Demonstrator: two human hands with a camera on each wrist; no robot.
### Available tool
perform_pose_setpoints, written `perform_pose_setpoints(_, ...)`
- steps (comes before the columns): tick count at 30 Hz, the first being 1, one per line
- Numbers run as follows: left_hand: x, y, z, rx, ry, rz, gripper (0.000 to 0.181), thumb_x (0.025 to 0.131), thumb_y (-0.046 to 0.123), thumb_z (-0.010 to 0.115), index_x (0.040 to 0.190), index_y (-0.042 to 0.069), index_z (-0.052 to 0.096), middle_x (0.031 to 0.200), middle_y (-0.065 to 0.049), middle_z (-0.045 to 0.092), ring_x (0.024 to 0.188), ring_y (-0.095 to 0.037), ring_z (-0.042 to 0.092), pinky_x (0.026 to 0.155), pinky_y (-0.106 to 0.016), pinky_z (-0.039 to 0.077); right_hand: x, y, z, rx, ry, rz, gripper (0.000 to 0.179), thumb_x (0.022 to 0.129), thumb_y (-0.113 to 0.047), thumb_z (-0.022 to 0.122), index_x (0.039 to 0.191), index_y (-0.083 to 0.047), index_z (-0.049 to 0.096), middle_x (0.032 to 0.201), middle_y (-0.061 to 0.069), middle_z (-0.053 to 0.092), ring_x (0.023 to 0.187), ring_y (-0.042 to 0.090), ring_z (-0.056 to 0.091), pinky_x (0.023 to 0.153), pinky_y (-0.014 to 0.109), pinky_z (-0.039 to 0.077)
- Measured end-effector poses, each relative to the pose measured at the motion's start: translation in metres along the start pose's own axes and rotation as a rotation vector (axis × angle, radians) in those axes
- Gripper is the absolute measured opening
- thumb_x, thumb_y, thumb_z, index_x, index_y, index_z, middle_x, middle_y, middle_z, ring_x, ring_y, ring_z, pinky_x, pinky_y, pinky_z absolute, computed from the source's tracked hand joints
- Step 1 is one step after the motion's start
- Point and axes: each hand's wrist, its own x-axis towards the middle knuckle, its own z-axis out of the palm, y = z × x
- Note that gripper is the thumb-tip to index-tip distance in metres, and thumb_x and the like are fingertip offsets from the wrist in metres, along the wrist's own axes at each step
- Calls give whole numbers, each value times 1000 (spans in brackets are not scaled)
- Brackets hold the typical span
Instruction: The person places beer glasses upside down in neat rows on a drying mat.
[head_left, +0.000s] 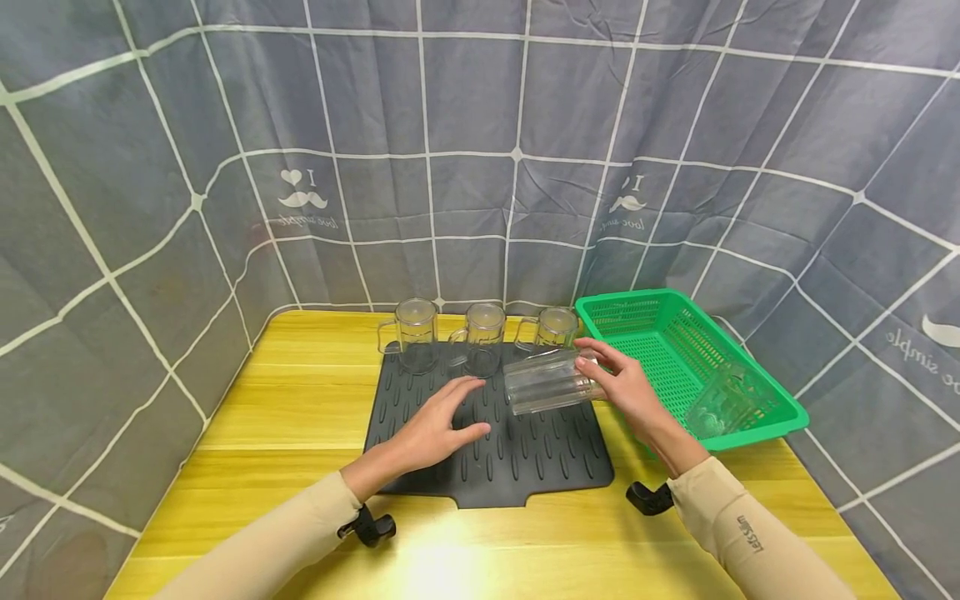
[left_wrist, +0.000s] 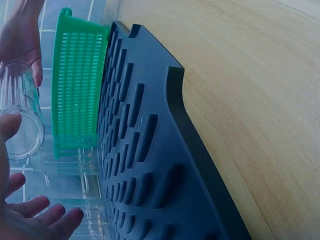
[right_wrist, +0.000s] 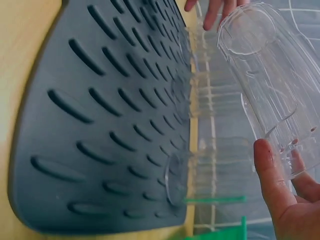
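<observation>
My right hand [head_left: 628, 392] grips a clear ribbed glass [head_left: 551, 382] by one end, thumb and fingers round it. The glass lies nearly level in the air above the right part of a dark drying mat [head_left: 491, 471]. Left of it, my left hand [head_left: 431, 425] hovers over the mat with fingers spread, apart from the glass in the left wrist view. Along the mat's far edge stand three clear glass mugs, the left one [head_left: 416, 337], the middle one [head_left: 483, 340] and the right one [head_left: 557, 323], partly hidden by the held glass. Their handles point left.
A green plastic basket [head_left: 797, 417] stands right of the mat, with a clear glass [head_left: 723, 404] lying inside at its near end. Beneath everything is a yellow wooden table [head_left: 300, 417]. A grey curtain with white lines [head_left: 465, 200] hangs behind and at the sides.
</observation>
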Motion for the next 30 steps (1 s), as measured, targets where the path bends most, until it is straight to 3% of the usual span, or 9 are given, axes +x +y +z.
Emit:
perform_pose_setpoints(5, 1, 2, 1, -54, 4, -11, 75, 96, 46, 67, 158, 25, 32, 163, -2, 31, 148, -28, 36, 112, -56, 39, -2, 6, 13, 48, -11, 13, 54, 100, -37, 64, 148, -15, 51, 149, 16, 49, 123, 27, 56, 86, 40, 55)
perform_pose_setpoints(13, 2, 5, 3, -152, -3, -12, 82, 93, 54, 67, 159, 25, 29, 161, -2, 33, 134, -36, 51, 103, -50, 48, -3, 14, 33, 71, -21, 8, 50, 100, -35, 64, 145, -16, 53, 150, 16, 48, 116, 21, 58, 83, 36, 56)
perform_pose_setpoints(21, 4, 5, 6, -215, 24, -29, 82, 90, 49, 73, 158, 29, 30, 154, -2, 43, 126, -24, 57, 101, -44, 51, -5, 16, 45, 119, -17, 10, 50, 101, -34, 62, 147, -16, 52, 139, 15, 56, 114, 19, 59, 83, 37, 56)
perform_pose_setpoints(26, 3, 8, 5, -310, 49, -29, 80, 90, 44, 76, 156, 28, 33, 151, -6, 46, 125, -27, 59, 101, -47, 51, -5, 18, 48, 138, -25, 18, 50, 101, -36, 62, 147, -20, 51, 138, 13, 54, 119, 24, 55, 85, 42, 53)
perform_pose_setpoints(30, 1, 9, 3, -341, 79, -18, 78, 88, 39, 78, 154, 25, 38, 144, -7, 51, 122, -27, 61, 101, -44, 52, -4, 20, 50, 163, -61, 23, 50, 102, -36, 60, 149, -22, 49, 145, 11, 49, 128, 28, 49, 91, 46, 51)
